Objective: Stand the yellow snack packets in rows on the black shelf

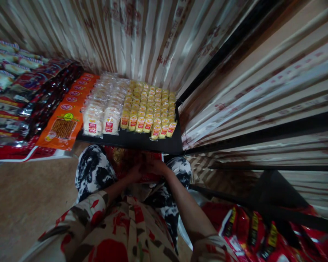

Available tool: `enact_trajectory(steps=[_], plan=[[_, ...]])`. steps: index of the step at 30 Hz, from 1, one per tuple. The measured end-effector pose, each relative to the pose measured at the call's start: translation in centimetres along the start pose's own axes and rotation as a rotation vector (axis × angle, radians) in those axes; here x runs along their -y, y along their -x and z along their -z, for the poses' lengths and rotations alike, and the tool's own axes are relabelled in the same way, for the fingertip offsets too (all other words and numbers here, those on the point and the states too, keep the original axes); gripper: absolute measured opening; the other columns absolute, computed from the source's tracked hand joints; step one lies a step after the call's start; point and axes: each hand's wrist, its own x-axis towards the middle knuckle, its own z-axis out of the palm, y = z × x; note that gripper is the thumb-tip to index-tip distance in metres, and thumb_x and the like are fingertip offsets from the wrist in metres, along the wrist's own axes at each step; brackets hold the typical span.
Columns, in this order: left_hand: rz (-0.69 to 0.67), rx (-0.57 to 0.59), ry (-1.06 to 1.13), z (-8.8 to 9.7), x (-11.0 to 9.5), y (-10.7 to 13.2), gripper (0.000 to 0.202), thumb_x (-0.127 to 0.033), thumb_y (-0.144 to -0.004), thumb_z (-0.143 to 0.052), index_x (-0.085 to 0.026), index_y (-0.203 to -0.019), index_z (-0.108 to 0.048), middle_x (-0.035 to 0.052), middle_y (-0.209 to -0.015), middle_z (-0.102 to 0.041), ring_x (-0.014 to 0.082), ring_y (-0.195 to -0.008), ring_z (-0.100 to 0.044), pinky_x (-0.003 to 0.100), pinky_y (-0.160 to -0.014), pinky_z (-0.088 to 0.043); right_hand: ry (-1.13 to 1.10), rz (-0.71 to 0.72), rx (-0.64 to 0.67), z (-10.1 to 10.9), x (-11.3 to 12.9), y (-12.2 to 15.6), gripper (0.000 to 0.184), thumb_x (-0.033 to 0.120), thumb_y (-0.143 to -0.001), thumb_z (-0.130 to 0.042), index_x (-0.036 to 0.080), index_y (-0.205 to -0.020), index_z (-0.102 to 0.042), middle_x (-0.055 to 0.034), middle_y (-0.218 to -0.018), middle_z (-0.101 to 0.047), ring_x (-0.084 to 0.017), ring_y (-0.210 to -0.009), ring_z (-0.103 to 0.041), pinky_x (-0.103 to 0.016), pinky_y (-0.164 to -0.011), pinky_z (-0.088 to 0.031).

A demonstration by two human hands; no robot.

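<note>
Low between my knees, under the shelf's front edge, lies a shiny red bag (152, 177) in deep shadow. My left hand (136, 172) and my right hand (156, 167) come together over it. Their fingers look curled in on the bag, though the dim light blurs the detail. Above them, on the black shelf (120, 140), stand rows of small yellow-wrapped snacks (148, 109). To their left are two rows of clear-wrapped white round crackers (101, 109). An orange snack packet (67, 116) lies farther left.
Stacks of dark red packets (35, 98) and white striped packets (2, 62) fill the left side. A patterned curtain (142, 40) hangs behind, crossed by a black metal frame (218, 54). Red packages (254, 229) sit at lower right.
</note>
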Motion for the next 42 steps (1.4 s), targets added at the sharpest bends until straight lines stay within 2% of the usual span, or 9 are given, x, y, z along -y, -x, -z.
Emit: enact_trajectory(steps=[3, 10, 15, 21, 24, 27, 30, 35, 42], plan=[[-0.066, -0.03, -0.006, 0.9, -1.1, 0.7, 0.037, -0.013, -0.073, -0.049, -0.015, -0.109, -0.058, 0.0086, -0.11, -0.063, 0.0201, -0.102, -0.058, 0.035, -0.094, -0.042, -0.167, 0.077, -0.081, 0.6, -0.9, 0.5, 0.026, 0.019, -0.074, -0.054, 0.024, -0.096, -0.066, -0.0024, -0.096, -0.069, -0.02, -0.092, -0.062, -0.026, -0.077, -0.045], [-0.19, -0.18, -0.122, 2.9, -3.3, 3.0, 0.048, -0.01, -0.067, -0.053, -0.016, -0.115, -0.053, 0.0094, -0.115, -0.055, 0.0198, -0.105, -0.053, 0.035, -0.094, -0.042, -0.53, 0.168, -0.238, 1.1, -1.8, 2.3, 0.043, 0.009, -0.065, -0.053, 0.021, -0.105, -0.061, -0.0028, -0.106, -0.065, -0.02, -0.098, -0.06, -0.032, -0.087, -0.045], [-0.278, -0.254, -0.104, 3.6, -4.6, 4.2, 0.045, -0.01, -0.07, -0.051, -0.02, -0.114, -0.053, 0.0071, -0.115, -0.052, 0.0181, -0.103, -0.053, 0.035, -0.091, -0.044, -0.783, 0.263, -0.262, 1.8, -0.8, 3.6, 0.034, 0.016, -0.067, -0.058, 0.02, -0.101, -0.059, -0.0019, -0.101, -0.066, -0.018, -0.095, -0.061, -0.033, -0.085, -0.047], [-0.395, -0.367, -0.048, 4.9, -6.7, 5.2, 0.047, -0.01, -0.071, -0.051, -0.022, -0.116, -0.049, 0.0053, -0.107, -0.054, 0.0175, -0.101, -0.053, 0.036, -0.088, -0.045, -0.873, 0.328, -0.337, 3.6, 0.5, 4.8, 0.034, 0.025, -0.068, -0.063, 0.018, -0.1, -0.058, -0.0027, -0.1, -0.065, -0.016, -0.092, -0.06, -0.032, -0.085, -0.045], [-0.391, -0.394, -0.034, 5.5, -7.8, 5.4, 0.041, -0.013, -0.073, -0.05, -0.021, -0.113, -0.051, 0.0059, -0.107, -0.052, 0.0158, -0.094, -0.054, 0.032, -0.081, -0.048, -0.989, 0.34, -0.32, 4.3, 1.3, 5.3, 0.035, 0.026, -0.066, -0.064, 0.018, -0.1, -0.058, -0.0029, -0.099, -0.064, -0.015, -0.093, -0.059, -0.032, -0.085, -0.044], [-0.357, -0.418, -0.025, 6.2, -9.2, 5.4, 0.034, -0.017, -0.074, -0.05, -0.019, -0.108, -0.054, 0.0063, -0.104, -0.051, 0.0126, -0.082, -0.055, 0.027, -0.072, -0.049, -1.176, 0.31, -0.297, 4.3, 2.4, 6.0, 0.034, 0.028, -0.065, -0.065, 0.018, -0.097, -0.059, -0.0027, -0.097, -0.065, -0.015, -0.093, -0.059, -0.031, -0.087, -0.042], [-0.331, -0.413, -0.044, 7.3, -10.6, 5.2, 0.029, -0.021, -0.074, -0.051, -0.018, -0.103, -0.058, 0.0041, -0.096, -0.052, 0.0099, -0.07, -0.053, 0.023, -0.065, -0.048, -1.447, 0.213, -0.263, 3.3, 3.2, 6.5, 0.031, 0.029, -0.065, -0.064, 0.018, -0.094, -0.06, -0.0023, -0.094, -0.066, -0.015, -0.088, -0.06, -0.028, -0.079, -0.045], [-0.3, -0.288, -0.173, 9.1, -12.3, 4.6, 0.024, -0.022, -0.073, -0.051, -0.016, -0.093, -0.064, 0.0019, -0.082, -0.054, 0.0118, -0.073, -0.054, 0.024, -0.071, -0.046, -1.866, 0.043, -0.135, 0.9, 3.6, 6.0, 0.021, 0.023, -0.069, -0.058, 0.017, -0.089, -0.06, -0.0011, -0.078, -0.066, -0.011, -0.067, -0.06, -0.02, -0.059, -0.046], [-0.22, -0.224, -0.179, 9.1, -12.1, 3.5, 0.021, -0.02, -0.069, -0.052, -0.013, -0.086, -0.063, 0.0026, -0.08, -0.058, 0.013, -0.072, -0.054, 0.025, -0.069, -0.044, -2.08, -0.046, -0.074, 0.1, 3.0, 5.7, 0.016, 0.02, -0.08, -0.048, 0.014, -0.091, -0.057, -0.0023, -0.072, -0.065, -0.01, -0.06, -0.06, -0.016, -0.047, -0.043]])
